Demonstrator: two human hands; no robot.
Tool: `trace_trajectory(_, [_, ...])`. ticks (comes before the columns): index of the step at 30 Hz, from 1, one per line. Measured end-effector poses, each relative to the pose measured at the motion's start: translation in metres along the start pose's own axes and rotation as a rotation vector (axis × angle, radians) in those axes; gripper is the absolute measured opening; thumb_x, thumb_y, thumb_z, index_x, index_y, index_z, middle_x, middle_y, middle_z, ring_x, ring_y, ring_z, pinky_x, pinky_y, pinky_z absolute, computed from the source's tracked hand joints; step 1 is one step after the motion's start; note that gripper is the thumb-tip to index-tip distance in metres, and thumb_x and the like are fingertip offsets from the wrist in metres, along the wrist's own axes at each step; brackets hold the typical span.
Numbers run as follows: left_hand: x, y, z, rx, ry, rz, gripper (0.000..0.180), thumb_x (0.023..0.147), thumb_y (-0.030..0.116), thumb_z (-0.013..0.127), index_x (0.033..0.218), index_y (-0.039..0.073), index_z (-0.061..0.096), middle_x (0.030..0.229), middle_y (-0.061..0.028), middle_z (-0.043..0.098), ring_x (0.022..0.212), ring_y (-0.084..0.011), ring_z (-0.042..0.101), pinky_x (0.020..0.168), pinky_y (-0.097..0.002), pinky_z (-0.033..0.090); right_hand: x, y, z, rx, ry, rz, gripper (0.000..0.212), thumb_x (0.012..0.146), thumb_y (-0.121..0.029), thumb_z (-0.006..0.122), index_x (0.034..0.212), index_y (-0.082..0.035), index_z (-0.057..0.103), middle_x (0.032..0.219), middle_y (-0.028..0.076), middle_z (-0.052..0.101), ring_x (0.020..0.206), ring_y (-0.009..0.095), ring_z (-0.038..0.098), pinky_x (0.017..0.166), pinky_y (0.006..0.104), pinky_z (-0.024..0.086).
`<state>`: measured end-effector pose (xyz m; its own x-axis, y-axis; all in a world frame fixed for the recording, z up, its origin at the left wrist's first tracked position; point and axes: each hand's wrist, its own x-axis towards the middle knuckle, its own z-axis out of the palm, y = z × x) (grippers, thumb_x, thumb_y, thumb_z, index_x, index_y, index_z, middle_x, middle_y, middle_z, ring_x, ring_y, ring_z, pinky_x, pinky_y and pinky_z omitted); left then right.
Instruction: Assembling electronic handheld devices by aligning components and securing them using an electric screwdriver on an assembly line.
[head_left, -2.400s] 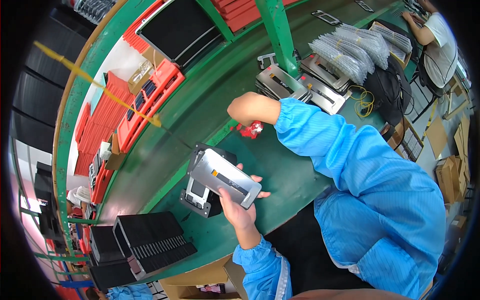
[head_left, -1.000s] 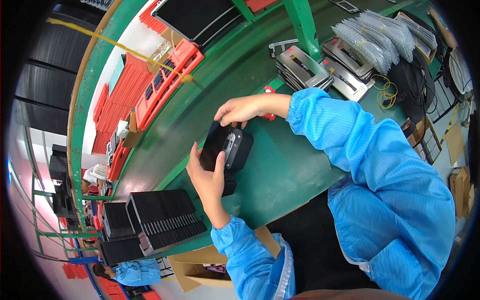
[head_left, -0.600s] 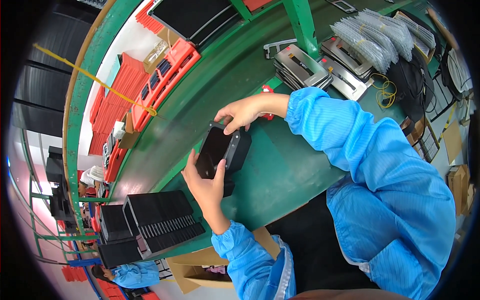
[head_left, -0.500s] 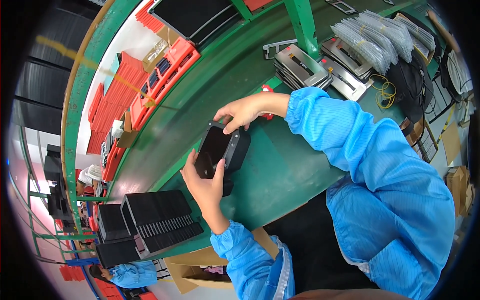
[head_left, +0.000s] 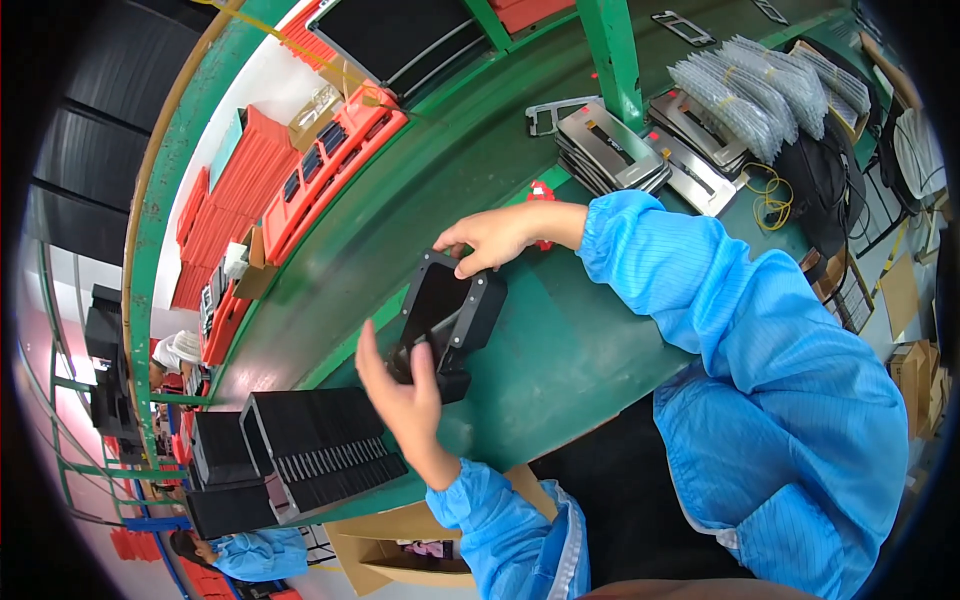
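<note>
A black box-like fixture (head_left: pixel 480 312) with screws at its corners stands on the green bench, with a dark flat panel (head_left: pixel 438 292) in its recess. My right hand (head_left: pixel 495 238) grips the fixture's far end, its thumb reaching over the edge near the panel. My left hand (head_left: pixel 408 400) is at the near end with thumb and fingers spread. It hides part of the fixture there, and whether it touches it is hard to tell. A small red part (head_left: pixel 541 195) sits behind my right wrist.
To the left, a black slotted rack (head_left: pixel 320 425) holds several thin panels. Stacked silver metal frames (head_left: pixel 610 145) and bubble-wrap sleeves (head_left: pixel 745 90) lie at the far right. A green post (head_left: pixel 608 60) rises from the bench. An open cardboard box (head_left: pixel 390 570) stands below; a co-worker (head_left: pixel 255 553) is at lower left.
My left hand has loosened from the fixture's near end, its fingers spreading and drawing slightly toward me. The right hand keeps its place at the far end. The view has shifted slightly.
</note>
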<state>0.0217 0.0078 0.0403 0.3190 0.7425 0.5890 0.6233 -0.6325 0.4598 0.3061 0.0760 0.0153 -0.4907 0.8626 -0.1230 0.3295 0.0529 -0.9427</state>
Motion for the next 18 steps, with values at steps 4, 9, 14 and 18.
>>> trace_trajectory(4, [-0.019,-0.02,-0.035,0.135,-0.132,-0.04,0.061,0.088,0.018,0.077,0.143,0.003,0.055,0.141,-0.0203,0.055,0.131,-0.0341,0.053,0.108,-0.0413,0.043,-0.003,0.002,0.003,-0.017,-0.002,-0.023,0.069,0.096,-0.026,0.066,0.153,0.002,0.038,0.146,0.022,0.052,0.12,0.026,0.061,0.088,0.0371,0.058])
trace_trajectory(9, [-0.016,-0.016,-0.037,-0.014,-0.398,-0.403,0.058,0.091,0.019,0.075,0.145,0.009,0.057,0.145,-0.0217,0.052,0.132,-0.0346,0.053,0.107,-0.0415,0.044,-0.012,0.0,-0.025,-0.031,-0.013,0.022,0.057,0.098,-0.019,0.061,0.148,0.003,0.045,0.131,0.017,0.065,0.1,0.022,0.07,0.084,0.0335,0.059])
trace_trajectory(14, [-0.025,-0.019,-0.049,0.133,-0.357,-0.283,0.058,0.092,0.02,0.074,0.146,0.012,0.057,0.144,-0.0204,0.052,0.125,-0.0307,0.057,0.102,-0.0395,0.048,-0.031,-0.066,-0.038,0.605,0.427,-0.386,0.052,0.104,-0.033,0.05,0.145,-0.001,0.05,0.13,0.018,0.065,0.064,0.014,0.061,0.065,0.0278,0.057])
trace_trajectory(18, [-0.025,-0.038,-0.033,-0.012,-0.357,-0.24,0.062,0.089,0.021,0.078,0.147,0.013,0.056,0.144,-0.0188,0.051,0.123,-0.0281,0.058,0.099,-0.0379,0.05,-0.076,-0.125,0.026,0.969,0.059,-0.554,0.06,0.109,-0.05,0.037,0.142,-0.002,0.051,0.122,0.015,0.066,0.059,0.012,0.054,0.064,0.0286,0.055])
